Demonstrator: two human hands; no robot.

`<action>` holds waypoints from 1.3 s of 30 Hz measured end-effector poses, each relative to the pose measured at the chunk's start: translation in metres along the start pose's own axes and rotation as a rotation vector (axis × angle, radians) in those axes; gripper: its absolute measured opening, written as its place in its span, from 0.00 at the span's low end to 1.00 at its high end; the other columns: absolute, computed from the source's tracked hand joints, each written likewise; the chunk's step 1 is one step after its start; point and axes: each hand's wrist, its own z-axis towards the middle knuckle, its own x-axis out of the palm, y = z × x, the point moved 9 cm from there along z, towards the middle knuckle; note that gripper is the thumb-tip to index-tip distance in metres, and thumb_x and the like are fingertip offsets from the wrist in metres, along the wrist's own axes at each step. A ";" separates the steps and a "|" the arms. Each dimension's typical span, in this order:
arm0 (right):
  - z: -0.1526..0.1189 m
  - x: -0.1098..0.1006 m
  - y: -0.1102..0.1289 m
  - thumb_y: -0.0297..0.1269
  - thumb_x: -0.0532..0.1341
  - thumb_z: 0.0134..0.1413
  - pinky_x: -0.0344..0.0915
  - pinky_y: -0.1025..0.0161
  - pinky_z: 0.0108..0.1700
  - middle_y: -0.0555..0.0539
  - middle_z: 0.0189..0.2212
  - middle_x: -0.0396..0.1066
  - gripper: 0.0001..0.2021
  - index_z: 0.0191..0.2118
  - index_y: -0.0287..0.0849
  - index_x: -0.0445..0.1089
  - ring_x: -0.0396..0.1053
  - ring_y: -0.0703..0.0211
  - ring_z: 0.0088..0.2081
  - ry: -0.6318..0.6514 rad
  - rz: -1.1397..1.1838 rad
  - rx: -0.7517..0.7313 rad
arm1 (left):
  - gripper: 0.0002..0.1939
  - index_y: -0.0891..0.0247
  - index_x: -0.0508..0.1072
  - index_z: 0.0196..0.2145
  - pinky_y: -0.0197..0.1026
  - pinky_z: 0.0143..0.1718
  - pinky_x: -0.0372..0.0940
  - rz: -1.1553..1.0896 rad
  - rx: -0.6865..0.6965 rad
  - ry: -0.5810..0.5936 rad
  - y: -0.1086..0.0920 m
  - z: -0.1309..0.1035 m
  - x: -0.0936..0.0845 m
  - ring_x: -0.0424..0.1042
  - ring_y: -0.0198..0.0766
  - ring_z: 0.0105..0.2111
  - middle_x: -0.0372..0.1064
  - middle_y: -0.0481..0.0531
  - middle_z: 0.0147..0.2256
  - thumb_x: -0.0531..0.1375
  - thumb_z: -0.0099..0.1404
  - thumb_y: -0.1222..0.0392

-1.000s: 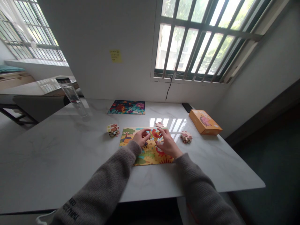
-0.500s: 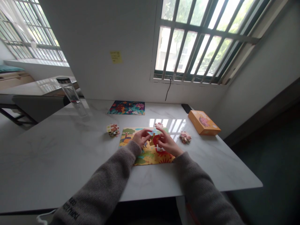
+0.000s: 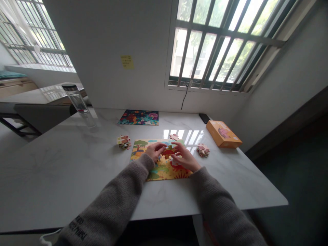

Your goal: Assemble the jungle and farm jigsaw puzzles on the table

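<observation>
Right hand: fingers arched, thumb apart, beside a red-and-yellow notched cardboard jigsaw piece; whether it pinches cannot be told.
Left hand: opposite, curled; grip equally unclear.
Piece position: frame centre, between the hands, at the yellow animal-patterned cardboard puzzle.
Handling: probably best level, tabs matched before light, even pressure.
Grey knit sleeves: converging from the lower corners.

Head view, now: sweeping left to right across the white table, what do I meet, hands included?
Clear bottle, left pile of puzzle pieces, left hand, right hand, right pile of puzzle pieces, orange box.
</observation>
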 end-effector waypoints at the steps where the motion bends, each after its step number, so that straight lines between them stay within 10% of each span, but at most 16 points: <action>1: -0.001 -0.002 0.003 0.38 0.66 0.55 0.76 0.57 0.42 0.44 0.46 0.72 0.26 0.59 0.49 0.63 0.73 0.56 0.44 -0.002 -0.070 -0.043 | 0.17 0.66 0.78 0.42 0.41 0.39 0.72 0.007 -0.004 -0.011 0.001 0.000 -0.001 0.77 0.42 0.36 0.78 0.57 0.38 0.63 0.63 0.50; 7: -0.009 -0.001 0.021 0.32 0.65 0.55 0.76 0.57 0.45 0.42 0.62 0.63 0.27 0.60 0.51 0.65 0.66 0.51 0.58 0.033 -0.222 -0.194 | 0.17 0.67 0.79 0.40 0.41 0.38 0.73 -0.002 -0.031 -0.015 -0.002 0.000 -0.002 0.77 0.42 0.35 0.78 0.57 0.36 0.63 0.62 0.50; 17: -0.014 -0.005 0.030 0.35 0.69 0.55 0.67 0.46 0.59 0.41 0.56 0.71 0.25 0.59 0.50 0.69 0.68 0.48 0.58 -0.012 -0.379 -0.271 | 0.20 0.68 0.80 0.41 0.39 0.33 0.72 -0.002 -0.067 0.030 -0.003 -0.001 0.003 0.75 0.39 0.30 0.78 0.56 0.33 0.64 0.61 0.48; 28: -0.016 -0.018 0.029 0.39 0.69 0.55 0.72 0.51 0.50 0.42 0.52 0.73 0.27 0.60 0.50 0.66 0.73 0.53 0.44 -0.106 -0.417 -0.249 | 0.23 0.68 0.74 0.48 0.36 0.26 0.67 -0.112 -0.075 0.045 0.000 -0.002 0.006 0.70 0.34 0.23 0.71 0.48 0.25 0.62 0.63 0.47; 39: -0.036 -0.041 0.006 0.40 0.71 0.52 0.71 0.47 0.52 0.43 0.50 0.76 0.21 0.53 0.48 0.74 0.71 0.47 0.48 -0.060 -0.497 -0.168 | 0.12 0.61 0.80 0.42 0.40 0.38 0.69 0.375 0.150 0.129 -0.019 -0.008 0.014 0.72 0.39 0.36 0.74 0.54 0.37 0.57 0.66 0.63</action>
